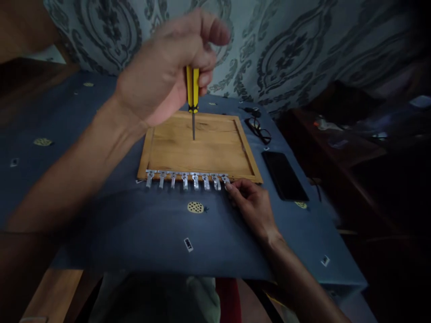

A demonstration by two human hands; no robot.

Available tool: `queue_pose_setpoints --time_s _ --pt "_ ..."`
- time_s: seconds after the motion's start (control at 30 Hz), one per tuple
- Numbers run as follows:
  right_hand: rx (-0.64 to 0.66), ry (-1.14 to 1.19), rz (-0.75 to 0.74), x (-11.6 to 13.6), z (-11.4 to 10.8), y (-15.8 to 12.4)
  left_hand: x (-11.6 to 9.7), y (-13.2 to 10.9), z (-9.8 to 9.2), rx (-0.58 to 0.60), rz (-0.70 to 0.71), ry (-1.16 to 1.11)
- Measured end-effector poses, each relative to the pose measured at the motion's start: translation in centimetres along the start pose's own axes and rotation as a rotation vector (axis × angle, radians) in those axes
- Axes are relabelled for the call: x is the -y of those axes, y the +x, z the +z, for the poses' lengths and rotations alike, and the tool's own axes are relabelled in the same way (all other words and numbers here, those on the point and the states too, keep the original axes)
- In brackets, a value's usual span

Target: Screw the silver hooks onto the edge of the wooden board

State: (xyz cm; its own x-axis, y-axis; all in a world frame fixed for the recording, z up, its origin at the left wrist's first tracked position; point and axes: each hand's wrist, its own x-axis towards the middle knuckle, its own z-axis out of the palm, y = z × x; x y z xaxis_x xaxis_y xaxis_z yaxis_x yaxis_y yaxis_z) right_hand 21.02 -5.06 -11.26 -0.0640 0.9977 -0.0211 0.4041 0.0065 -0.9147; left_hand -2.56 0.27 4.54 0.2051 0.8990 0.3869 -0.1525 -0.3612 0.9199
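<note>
My left hand (168, 67) is raised above the table, fingers wrapped round a yellow-and-black screwdriver (193, 96) whose metal tip points straight down over a wooden tray (202, 148). A row of several small silver metal brackets (186, 179) hangs along the tray's near edge. My right hand (251, 204) rests on the blue cloth, its fingertips pinched at the rightmost bracket of the row.
A dark phone (283, 175) lies right of the tray, with black-framed glasses (258, 128) beyond it. The table carries a blue cloth (101, 215) with small yellow prints. A patterned curtain hangs behind; dark furniture stands at the right.
</note>
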Motion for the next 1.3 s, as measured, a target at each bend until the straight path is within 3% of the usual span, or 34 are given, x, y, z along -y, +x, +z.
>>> queue_pose_setpoints --time_s 0.23,0.37,0.5,0.6,0.8,0.9,1.1,1.2,1.3 --pt "0.004 -0.024 -0.014 0.2 -0.1 0.0 5.1 -0.5 -5.0 -0.053 0.007 0.135" --pt "-0.005 -0.044 -0.025 0.0 -0.2 0.0 7.3 -0.5 -5.9 -0.102 -0.046 0.131" --pt "-0.01 -0.04 -0.018 0.0 -0.2 0.1 7.9 -0.7 -5.9 -0.102 -0.049 0.135" --pt "-0.008 -0.036 -0.004 0.2 -0.2 0.1 7.3 -1.2 -6.3 -0.081 -0.054 0.257" --pt "-0.015 -0.022 0.022 0.3 -0.1 0.0 5.4 -2.8 -7.6 0.07 -0.015 0.81" --pt "-0.013 -0.027 0.02 0.3 -0.1 0.0 4.9 -3.2 -7.8 0.111 -0.006 0.979" --pt "-0.002 -0.014 0.02 0.5 -0.1 0.0 1.6 -2.8 -6.8 -0.034 0.087 1.099" --pt "0.011 -0.017 0.016 0.5 -0.1 0.0 -0.4 -2.7 -6.0 0.006 0.075 1.095" --pt "0.012 -0.027 0.009 0.3 -0.2 0.1 -0.9 -2.8 -5.3 0.043 0.073 1.033"
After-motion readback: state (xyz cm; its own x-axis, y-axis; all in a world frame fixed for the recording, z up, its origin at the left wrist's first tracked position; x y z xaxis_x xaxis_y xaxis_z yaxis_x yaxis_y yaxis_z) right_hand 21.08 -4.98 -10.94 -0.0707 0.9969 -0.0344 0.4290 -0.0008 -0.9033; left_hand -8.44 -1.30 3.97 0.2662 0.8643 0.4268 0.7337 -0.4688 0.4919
